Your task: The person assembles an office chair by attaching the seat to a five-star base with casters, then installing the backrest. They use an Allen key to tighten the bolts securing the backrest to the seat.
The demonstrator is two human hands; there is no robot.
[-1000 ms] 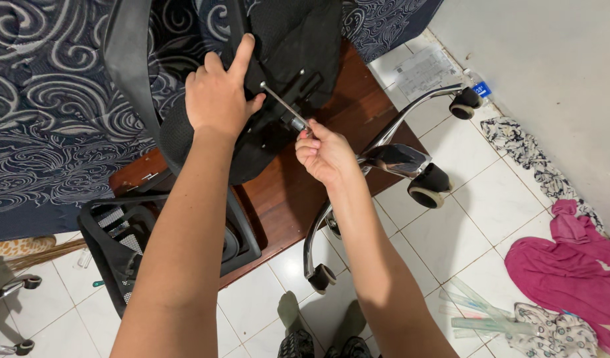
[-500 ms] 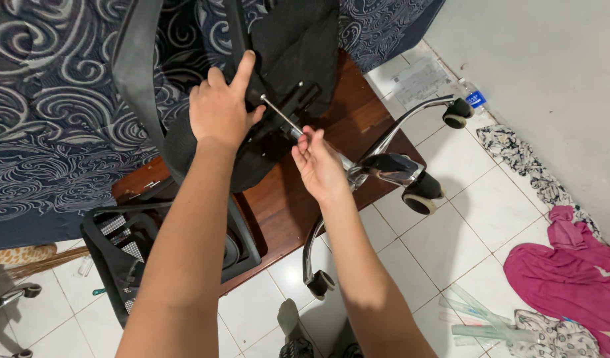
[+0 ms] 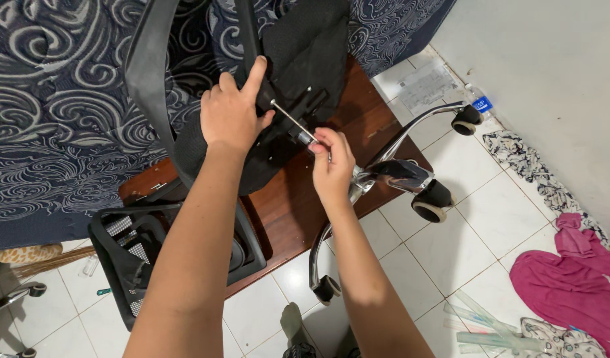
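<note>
My left hand [image 3: 232, 114] presses flat on the underside of a black mesh chair seat [image 3: 298, 46] lying on a dark patterned mattress, index finger stretched up along it. My right hand [image 3: 331, 162] is closed around the handle of a screwdriver [image 3: 293, 124]. Its thin metal shaft slants up-left, and the tip meets the black bracket on the seat just right of my left thumb.
A chrome chair base [image 3: 391, 169] with black casters hangs over the brown wooden bed edge [image 3: 285, 199]. A black mesh chair back [image 3: 139, 245] leans low at the left. Pink cloth [image 3: 570, 278], patterned rags and clear plastic tubes [image 3: 484, 325] lie on the white tiled floor.
My right hand loosened its fingers on the screwdriver handle half a second ago and has closed on it again, slightly higher. The left hand stays pressed on the seat.
</note>
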